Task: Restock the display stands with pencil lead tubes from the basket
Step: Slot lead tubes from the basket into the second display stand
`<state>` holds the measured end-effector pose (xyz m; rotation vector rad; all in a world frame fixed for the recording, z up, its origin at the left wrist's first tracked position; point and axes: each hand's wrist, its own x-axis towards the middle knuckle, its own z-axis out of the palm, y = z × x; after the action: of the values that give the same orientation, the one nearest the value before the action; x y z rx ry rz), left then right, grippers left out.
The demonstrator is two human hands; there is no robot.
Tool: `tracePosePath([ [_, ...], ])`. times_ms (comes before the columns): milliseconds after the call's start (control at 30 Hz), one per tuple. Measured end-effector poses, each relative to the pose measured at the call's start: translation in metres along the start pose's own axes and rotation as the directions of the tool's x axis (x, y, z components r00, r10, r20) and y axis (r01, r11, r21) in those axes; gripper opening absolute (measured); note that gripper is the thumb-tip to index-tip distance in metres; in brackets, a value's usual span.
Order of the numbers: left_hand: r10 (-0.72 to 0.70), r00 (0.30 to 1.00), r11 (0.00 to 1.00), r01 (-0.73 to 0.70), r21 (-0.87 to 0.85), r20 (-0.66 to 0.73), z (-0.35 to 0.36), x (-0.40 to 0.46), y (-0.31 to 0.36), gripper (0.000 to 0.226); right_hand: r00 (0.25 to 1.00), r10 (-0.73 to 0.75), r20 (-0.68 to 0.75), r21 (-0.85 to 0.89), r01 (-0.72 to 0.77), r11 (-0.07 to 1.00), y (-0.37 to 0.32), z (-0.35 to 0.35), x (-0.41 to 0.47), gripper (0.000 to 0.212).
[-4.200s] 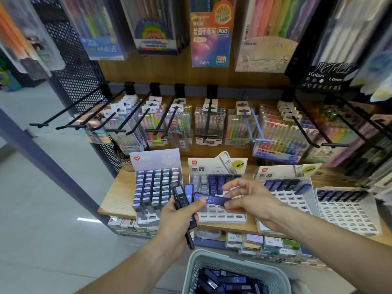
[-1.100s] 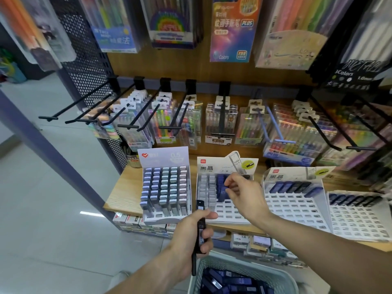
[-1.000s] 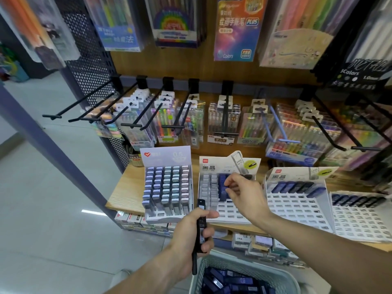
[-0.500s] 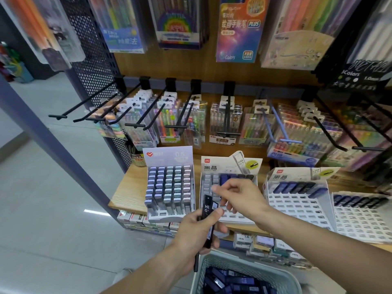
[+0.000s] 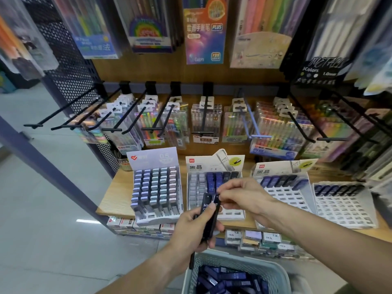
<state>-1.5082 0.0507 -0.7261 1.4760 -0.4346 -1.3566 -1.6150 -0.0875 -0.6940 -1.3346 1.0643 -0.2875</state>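
Two dark lead tubes [image 5: 209, 217] marked "HB" gripped in left hand [image 5: 196, 233] at 6 o'clock below "0.5" display stand [image 5: 214, 185], right hand [image 5: 244, 197] pinching one tube's top, lower print hidden by thumb, basket [image 5: 273, 272] cut off at bottom edge.

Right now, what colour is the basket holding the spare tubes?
Pale grey-green basket, head view.

Lighting even, moderately bright, indoor overhead source. Small glare streak on floor [image 5: 83, 221] at left; sheen on clear hanging packs [image 5: 206, 122]. Shadows soft, weak under stands [image 5: 156, 187]. Wide-angle distortion strong: shelf [image 5: 110, 200] edge and hooks [image 5: 70, 111] bow toward frame edges. Corners blurred and smeared, top packs soft. Centre sharper; print on stands readable, finer text not.
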Motion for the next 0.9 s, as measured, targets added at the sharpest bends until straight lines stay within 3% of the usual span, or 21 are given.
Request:
tracePosePath([
  [200, -0.009, 1.0, 0.995, 0.009, -0.097, 0.003, 0.006, 0.003, 0.005, 0.04, 0.991, -0.109, -0.078, 0.088, 0.115, 0.989, 0.003, -0.013, 0.0, 0.021],
  [333, 0.019, 1.0, 0.996, -0.019, -0.085, 0.0, 0.007, 0.006, 0.005, 0.037, 0.991, -0.114, -0.071, 0.145, 0.123, 0.982, 0.006, -0.017, 0.001, 0.019],
  [467, 0.007, 1.0, 0.999, -0.008, -0.053, -0.007, 0.007, 0.007, 0.004, 0.034, 0.996, -0.084, -0.042, 0.056, 0.086, 0.995, 0.006, -0.021, 0.003, 0.021],
  [567, -0.066, 0.996, 0.996, 0.063, -0.058, -0.056, 0.003, 0.012, 0.002, 0.035, 0.98, -0.101, -0.172, 0.051, 0.111, 0.992, 0.003, -0.03, 0.016, 0.022],
  [633, -0.113, 0.99, 0.992, 0.108, -0.062, -0.08, -0.001, 0.014, 0.0, 0.033, 0.94, -0.156, -0.304, -0.059, 0.145, 0.988, 0.006, -0.038, 0.028, 0.02],
  [700, -0.148, 0.987, 0.986, 0.142, -0.091, -0.064, -0.003, 0.015, 0.0, 0.031, 0.876, -0.29, -0.385, -0.309, 0.174, 0.935, 0.013, -0.046, 0.038, 0.02],
  [800, -0.157, 0.987, 0.974, 0.151, -0.168, -0.02, -0.002, 0.016, 0.002, 0.031, 0.812, -0.484, -0.326, -0.577, 0.235, 0.783, 0.023, -0.047, 0.043, 0.022],
  [900, -0.154, 0.988, 0.969, 0.144, -0.199, -0.034, -0.001, 0.017, 0.005, 0.034, 0.791, -0.555, -0.257, -0.659, 0.277, 0.699, 0.031, -0.044, 0.049, 0.025],
])
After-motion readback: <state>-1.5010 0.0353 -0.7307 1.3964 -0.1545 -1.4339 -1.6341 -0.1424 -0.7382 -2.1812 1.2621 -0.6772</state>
